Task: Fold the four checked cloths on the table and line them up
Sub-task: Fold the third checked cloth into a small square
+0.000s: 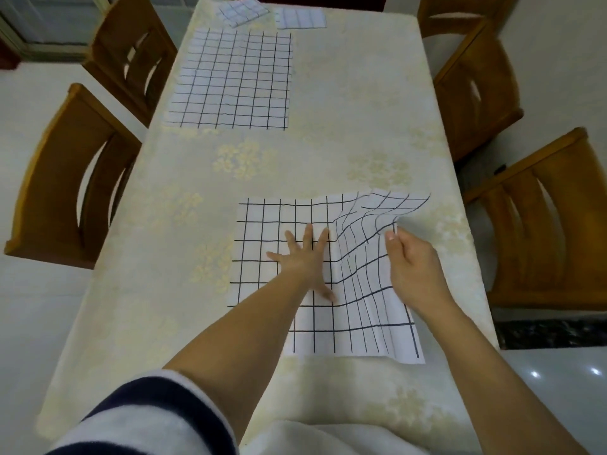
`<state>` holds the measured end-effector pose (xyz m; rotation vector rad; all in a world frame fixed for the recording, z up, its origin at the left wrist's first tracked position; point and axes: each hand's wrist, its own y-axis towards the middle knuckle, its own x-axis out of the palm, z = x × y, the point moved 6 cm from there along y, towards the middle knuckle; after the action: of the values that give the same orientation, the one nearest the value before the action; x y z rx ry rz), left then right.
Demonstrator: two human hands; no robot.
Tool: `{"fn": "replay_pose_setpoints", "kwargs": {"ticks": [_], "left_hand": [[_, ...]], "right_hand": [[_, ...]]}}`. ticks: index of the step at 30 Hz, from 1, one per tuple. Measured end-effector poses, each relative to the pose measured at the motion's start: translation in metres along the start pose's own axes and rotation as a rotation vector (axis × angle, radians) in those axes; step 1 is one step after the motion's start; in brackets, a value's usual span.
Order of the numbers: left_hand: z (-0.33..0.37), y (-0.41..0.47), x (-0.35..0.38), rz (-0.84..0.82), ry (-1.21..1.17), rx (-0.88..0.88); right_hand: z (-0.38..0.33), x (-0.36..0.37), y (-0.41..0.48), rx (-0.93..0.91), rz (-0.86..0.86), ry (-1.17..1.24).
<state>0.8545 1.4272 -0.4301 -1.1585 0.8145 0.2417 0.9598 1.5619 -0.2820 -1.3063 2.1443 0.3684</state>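
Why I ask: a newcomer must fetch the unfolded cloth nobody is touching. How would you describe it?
On the pale flowered table, look to its far left part. The spread cloth lies flat there. It is much larger than the two folded cloths beyond it, and, unlike the near cloth, nothing touches it.

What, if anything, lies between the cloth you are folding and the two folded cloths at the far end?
The unfolded cloth lies flat between the near cloth and the folded cloths, left of centre; nothing visible lies along its right.
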Motion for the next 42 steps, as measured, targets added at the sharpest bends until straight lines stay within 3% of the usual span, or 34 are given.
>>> {"fn": "replay_pose_setpoints", "kwargs": {"ticks": [6,12,18,21,23,27,31,34,42], "left_hand": [[-0.089,-0.028,-0.01,0.369,-0.18,0.166],[-0.204,-0.044,0.013,0.367,0.014,0.089],[-0.219,-0.033,0.016,0.49,0.009,0.185],[-0.221,-0.032,0.026,0.645,-0.067,0.196],[-0.225,-0.032,0.025,0.697,-0.148,0.196],[-0.225,-0.034,0.021,0.662,-0.199,0.218],[-0.227,-0.033,0.019,0.62,-0.139,0.188],[-0.226,-0.032,0.018,0.623,-0.094,0.184],[-0.229,-0.029,0.018,0.65,-0.078,0.132]], "right_hand": [[-0.042,0.051,-0.001,-0.085,-0.042,-0.085],[-0.07,0.151,-0.003,-0.055,-0.216,-0.302],[-0.069,0.229,0.002,0.019,-0.409,-0.53],[-0.057,0.245,0.0,0.041,-0.529,-0.398],[-0.049,0.238,0.007,-0.052,-0.441,-0.355],[-0.027,0.221,0.016,-0.252,-0.214,-0.527],[-0.015,0.243,0.027,-0.297,-0.275,-0.715],[0.002,0.259,0.026,-0.228,-0.384,-0.796],[0.01,0.268,0.024,-0.224,-0.316,-0.841]]}}
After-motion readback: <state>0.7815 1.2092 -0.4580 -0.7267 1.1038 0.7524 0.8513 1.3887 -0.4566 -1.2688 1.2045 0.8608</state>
